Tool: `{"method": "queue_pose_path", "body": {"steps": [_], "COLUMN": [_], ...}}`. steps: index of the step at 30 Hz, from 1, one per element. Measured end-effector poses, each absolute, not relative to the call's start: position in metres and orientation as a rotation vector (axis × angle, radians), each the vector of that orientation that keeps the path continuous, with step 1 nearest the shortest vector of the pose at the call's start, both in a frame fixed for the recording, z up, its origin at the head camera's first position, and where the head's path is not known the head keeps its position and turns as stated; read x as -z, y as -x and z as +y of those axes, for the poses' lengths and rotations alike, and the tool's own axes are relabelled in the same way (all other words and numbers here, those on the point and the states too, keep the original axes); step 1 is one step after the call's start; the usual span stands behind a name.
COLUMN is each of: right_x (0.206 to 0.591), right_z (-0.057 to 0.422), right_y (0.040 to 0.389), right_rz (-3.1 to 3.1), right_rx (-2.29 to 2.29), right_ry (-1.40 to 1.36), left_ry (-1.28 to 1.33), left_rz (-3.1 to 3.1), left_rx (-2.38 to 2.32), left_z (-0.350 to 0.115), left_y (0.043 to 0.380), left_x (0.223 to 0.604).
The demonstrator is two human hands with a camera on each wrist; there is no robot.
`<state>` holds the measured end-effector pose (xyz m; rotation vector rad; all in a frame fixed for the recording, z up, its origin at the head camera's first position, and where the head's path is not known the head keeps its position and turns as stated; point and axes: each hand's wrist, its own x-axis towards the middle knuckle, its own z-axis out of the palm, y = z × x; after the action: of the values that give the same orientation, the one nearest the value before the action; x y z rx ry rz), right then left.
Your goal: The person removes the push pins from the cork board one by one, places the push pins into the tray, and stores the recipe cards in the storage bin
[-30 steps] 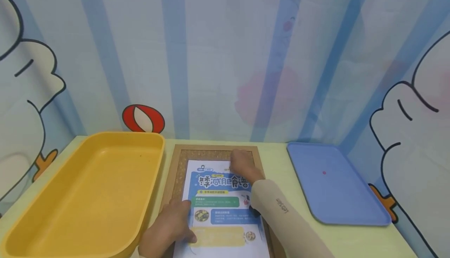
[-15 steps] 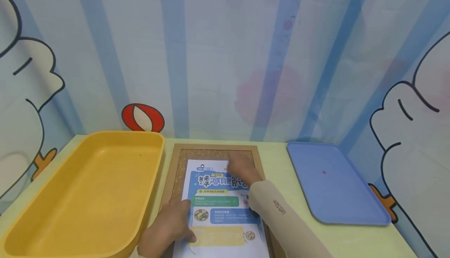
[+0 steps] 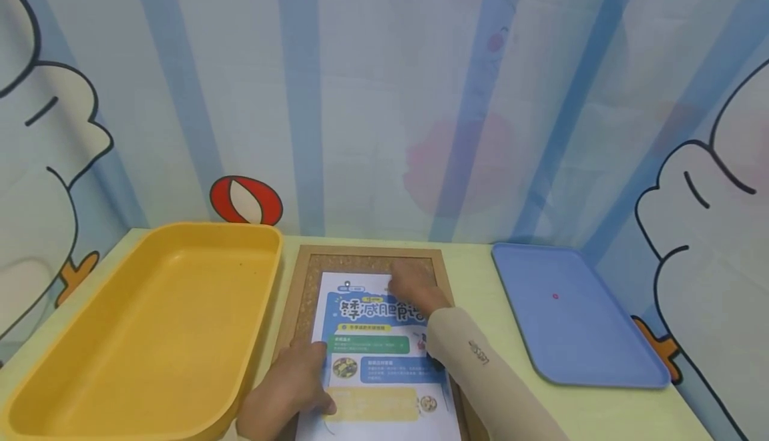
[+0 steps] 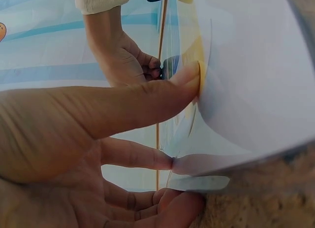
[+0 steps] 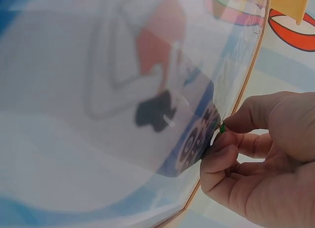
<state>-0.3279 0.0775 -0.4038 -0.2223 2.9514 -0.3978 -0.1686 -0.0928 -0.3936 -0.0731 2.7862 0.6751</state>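
Note:
A printed poster (image 3: 375, 361) with Chinese lettering lies on a wood-framed cork board (image 3: 348, 264). My right hand (image 3: 413, 286) is at the poster's upper right corner. In the right wrist view its thumb and fingertips pinch a small green push pin (image 5: 222, 127) against the sheet, hiding most of it. A small pin head (image 3: 347, 284) shows at the upper left corner. My left hand (image 3: 294, 381) rests on the poster's left edge, with thumb and fingers spread. In the left wrist view, the thumb (image 4: 189, 78) presses on the sheet and the index fingertip touches its surface.
On the left stands a deep yellow tray (image 3: 159, 341), close to the board's left side. A flat blue tray (image 3: 577, 321) lies on the right of the pale table (image 3: 480, 274). Behind them hangs a striped cartoon curtain (image 3: 372, 94).
My right hand has shifted slightly left and its wrist has turned a little at the poster's upper right corner. The left hand has stayed in place.

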Motion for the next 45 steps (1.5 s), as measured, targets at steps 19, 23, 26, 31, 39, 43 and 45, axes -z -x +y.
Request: {"method": "queue_pose_path", "body": {"steps": [19, 23, 26, 31, 39, 43, 45], "right_x": [0.405, 0.402, 0.400, 0.397, 0.389, 0.389, 0.391], "right_z": [0.083, 0.086, 0.088, 0.091, 0.092, 0.096, 0.100], "right_y": [0.337, 0.336, 0.335, 0.336, 0.336, 0.338, 0.338], "right_rz": [2.885, 2.865, 2.853, 2.853, 2.823, 2.805, 2.802], "right_rx": [0.444, 0.503, 0.544, 0.570, 0.594, 0.668, 0.707], "right_ry": [0.225, 0.241, 0.265, 0.287, 0.270, 0.252, 0.248], "left_ry": [0.083, 0.090, 0.095, 0.100, 0.114, 0.109, 0.105], "left_rz": [2.788, 2.782, 2.776, 2.772, 2.762, 2.760, 2.760], "left_rx": [-0.649, -0.657, -0.661, -0.667, -0.689, -0.688, -0.685], "left_z": [-0.092, -0.092, -0.092, -0.091, -0.091, -0.092, -0.092], "left_y": [0.169, 0.168, 0.168, 0.168, 0.168, 0.167, 0.168], "left_x": [0.392, 0.392, 0.392, 0.391, 0.390, 0.390, 0.390]}}
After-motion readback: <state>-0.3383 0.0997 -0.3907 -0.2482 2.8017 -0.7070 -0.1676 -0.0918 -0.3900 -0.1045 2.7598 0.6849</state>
